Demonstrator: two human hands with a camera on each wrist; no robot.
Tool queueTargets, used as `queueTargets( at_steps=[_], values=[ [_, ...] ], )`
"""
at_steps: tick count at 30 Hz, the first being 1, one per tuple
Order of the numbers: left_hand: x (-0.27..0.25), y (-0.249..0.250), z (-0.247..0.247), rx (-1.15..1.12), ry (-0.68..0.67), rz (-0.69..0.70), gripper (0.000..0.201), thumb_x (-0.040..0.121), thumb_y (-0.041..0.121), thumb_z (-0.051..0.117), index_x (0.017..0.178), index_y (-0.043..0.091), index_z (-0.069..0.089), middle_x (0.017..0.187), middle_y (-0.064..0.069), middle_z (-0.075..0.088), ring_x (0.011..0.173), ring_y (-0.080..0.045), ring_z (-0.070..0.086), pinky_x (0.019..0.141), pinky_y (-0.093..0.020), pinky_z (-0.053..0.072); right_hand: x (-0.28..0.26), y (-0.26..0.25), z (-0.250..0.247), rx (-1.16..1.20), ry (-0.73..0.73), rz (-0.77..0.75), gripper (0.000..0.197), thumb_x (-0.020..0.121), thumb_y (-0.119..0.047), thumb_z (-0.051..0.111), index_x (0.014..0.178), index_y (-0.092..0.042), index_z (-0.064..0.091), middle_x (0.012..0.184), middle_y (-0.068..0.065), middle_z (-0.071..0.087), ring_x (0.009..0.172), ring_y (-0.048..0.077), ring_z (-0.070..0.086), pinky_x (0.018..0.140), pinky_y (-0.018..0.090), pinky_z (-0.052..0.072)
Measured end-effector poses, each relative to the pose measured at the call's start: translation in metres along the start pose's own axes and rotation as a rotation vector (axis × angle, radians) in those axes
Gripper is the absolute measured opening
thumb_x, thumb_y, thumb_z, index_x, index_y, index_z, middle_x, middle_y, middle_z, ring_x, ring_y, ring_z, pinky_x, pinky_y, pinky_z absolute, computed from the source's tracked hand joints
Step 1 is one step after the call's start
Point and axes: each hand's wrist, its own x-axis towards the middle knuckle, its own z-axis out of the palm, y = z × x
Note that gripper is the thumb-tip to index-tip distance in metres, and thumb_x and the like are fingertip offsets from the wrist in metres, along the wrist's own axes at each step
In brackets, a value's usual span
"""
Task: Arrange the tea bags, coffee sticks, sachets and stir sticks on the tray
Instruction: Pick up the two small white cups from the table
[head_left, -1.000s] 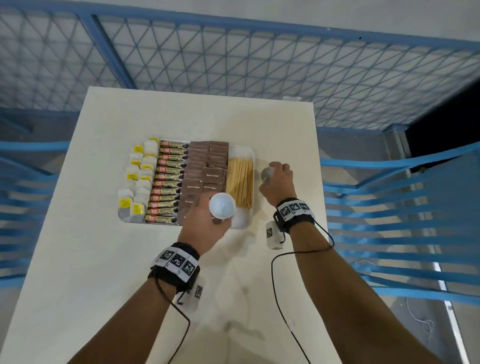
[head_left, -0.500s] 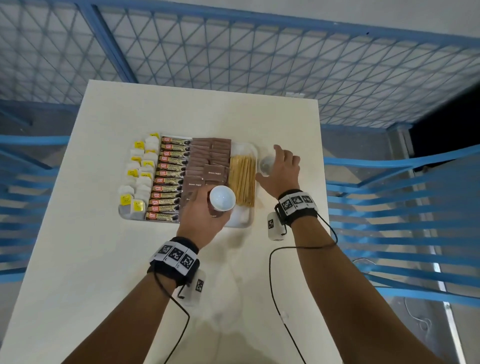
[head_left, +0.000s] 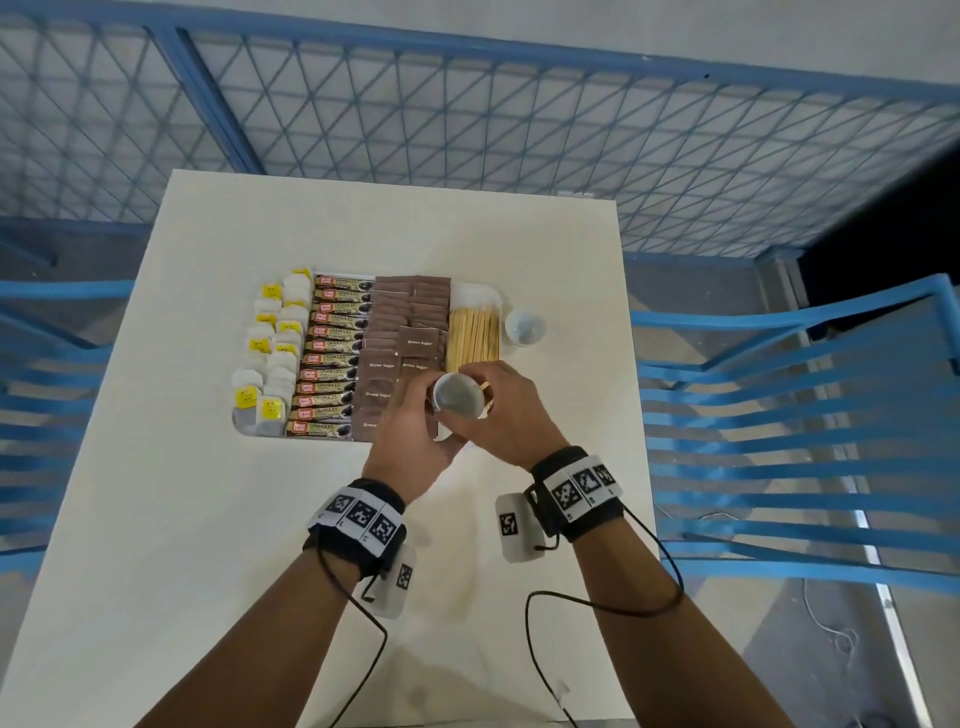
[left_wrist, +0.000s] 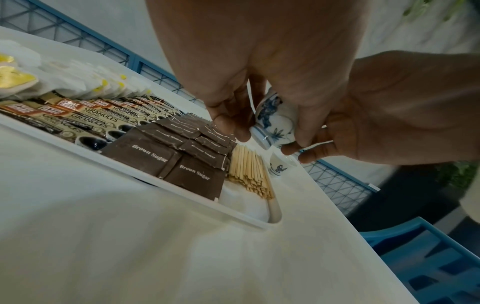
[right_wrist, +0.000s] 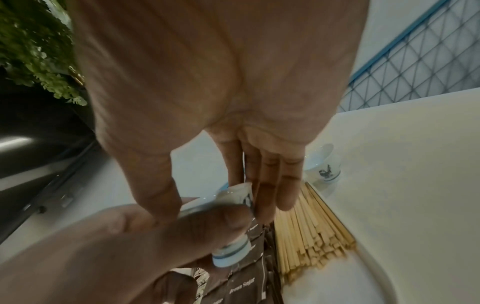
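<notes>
The white tray (head_left: 475, 296) holds rows of tea bags (head_left: 270, 364), coffee sticks (head_left: 332, 358), brown sugar sachets (head_left: 400, 332) and wooden stir sticks (head_left: 472, 332). Above its front right part, both hands hold one small blue-and-white cup (head_left: 457, 397). My left hand (head_left: 415, 402) pinches the cup (left_wrist: 275, 119) from the left. My right hand (head_left: 498, 405) has its thumb and fingers on the cup's (right_wrist: 231, 248) other side. The hands hide the nearest sachets and stick ends.
A second small cup (head_left: 524, 326) stands upright on the table just right of the tray, near the table's right edge (head_left: 631, 364). Blue mesh fencing and blue slatted chairs surround the table. Bare tabletop lies in front of the tray.
My right hand set its cup down on the table right of the tray, let go and came back to the cup in my left hand. The left hand shifted slightly right.
</notes>
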Motion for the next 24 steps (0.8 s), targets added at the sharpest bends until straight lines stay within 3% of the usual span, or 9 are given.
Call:
queueTargets(
  at_steps=[4, 7, 11, 19, 24],
  values=[
    [-0.006, -0.002, 0.001, 0.006, -0.053, 0.006, 0.068, 0.080, 0.029, 0.085, 0.139, 0.024, 0.052, 0.119, 0.004, 0.056, 0.102, -0.014, 0.059, 0.090, -0.030, 0.053, -0.005, 0.019, -0.011, -0.019, 0.172, 0.092, 0.056, 0.073, -0.045, 0.084, 0.117, -0.017, 0.064, 0.111, -0.003, 0.065, 0.091, 0.011, 0.062, 0.078, 0.023, 0.052],
    [-0.012, -0.008, -0.001, -0.010, -0.086, -0.015, 0.042, 0.090, 0.022, 0.075, 0.128, 0.023, 0.059, 0.112, 0.005, 0.062, 0.097, -0.011, 0.063, 0.089, -0.037, 0.059, -0.007, 0.037, -0.020, -0.067, 0.266, 0.226, 0.058, 0.077, -0.038, 0.082, 0.123, -0.011, 0.061, 0.115, 0.003, 0.060, 0.100, 0.018, 0.057, 0.086, 0.027, 0.045],
    [-0.018, -0.016, -0.003, -0.002, -0.117, -0.020, 0.021, 0.093, 0.018, 0.069, 0.113, 0.023, 0.068, 0.095, 0.011, 0.068, 0.090, -0.006, 0.068, 0.085, -0.040, 0.060, -0.006, 0.057, -0.021, -0.134, 0.240, 0.340, 0.062, 0.082, -0.036, 0.079, 0.130, -0.007, 0.055, 0.122, 0.008, 0.055, 0.113, 0.025, 0.052, 0.097, 0.030, 0.041],
    [-0.028, -0.023, -0.007, 0.039, -0.156, -0.061, 0.017, 0.094, 0.017, 0.068, 0.108, 0.027, 0.070, 0.089, 0.013, 0.068, 0.083, -0.009, 0.066, 0.080, -0.038, 0.059, 0.012, 0.060, -0.014, -0.147, 0.247, 0.354, 0.062, 0.085, -0.039, 0.074, 0.130, -0.001, 0.055, 0.120, 0.013, 0.058, 0.114, 0.030, 0.052, 0.102, 0.039, 0.043],
    [-0.028, -0.023, -0.009, 0.037, -0.154, -0.072, 0.015, 0.095, 0.018, 0.068, 0.106, 0.028, 0.069, 0.088, 0.014, 0.067, 0.082, -0.009, 0.066, 0.080, -0.037, 0.059, 0.020, 0.058, -0.013, -0.148, 0.208, 0.378, 0.065, 0.084, -0.037, 0.076, 0.134, -0.001, 0.053, 0.126, 0.013, 0.057, 0.119, 0.029, 0.049, 0.103, 0.036, 0.040]
  ],
)
